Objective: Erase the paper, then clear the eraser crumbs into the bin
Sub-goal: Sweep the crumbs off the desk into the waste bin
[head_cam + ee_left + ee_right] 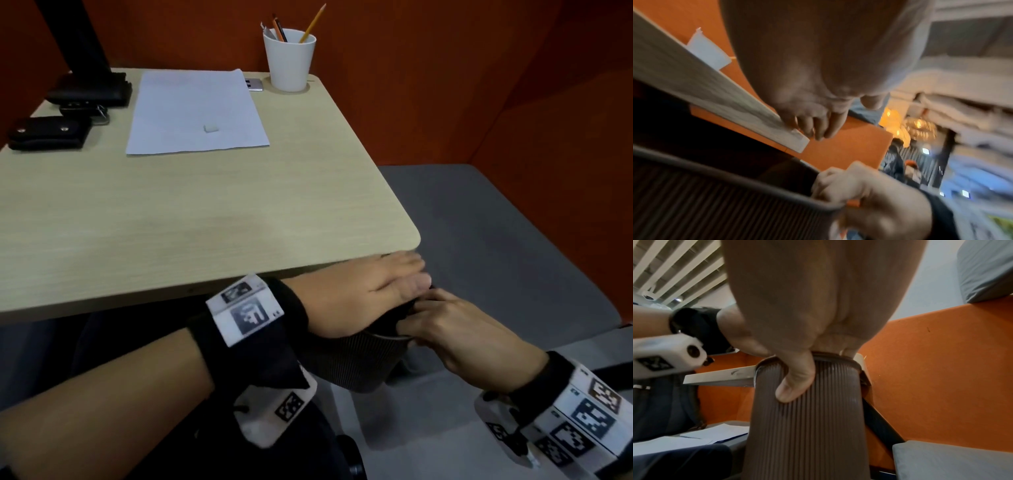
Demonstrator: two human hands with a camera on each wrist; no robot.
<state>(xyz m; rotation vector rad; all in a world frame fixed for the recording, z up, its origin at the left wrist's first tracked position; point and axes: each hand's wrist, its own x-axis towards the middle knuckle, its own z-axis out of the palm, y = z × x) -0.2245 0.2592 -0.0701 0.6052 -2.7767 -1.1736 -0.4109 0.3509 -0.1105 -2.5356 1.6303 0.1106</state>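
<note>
A white sheet of paper (195,109) lies at the back of the wooden table (205,212), with a small white eraser (211,128) resting on its lower part. No crumbs can be made out. A dark ribbed bin (356,359) is held just under the table's front right corner. My left hand (394,281) lies flat with straight fingers at that corner, above the bin's mouth. My right hand (431,318) grips the bin's rim. In the right wrist view the thumb (795,382) presses on the bin's ribbed wall (807,434), with the other fingers curled over the rim.
A white cup (289,60) of pencils stands at the back right corner. Black cases (48,132) and a dark stand base (89,92) sit at the back left. Orange partition walls (479,85) enclose the desk, and a grey seat cushion (496,246) lies to the right.
</note>
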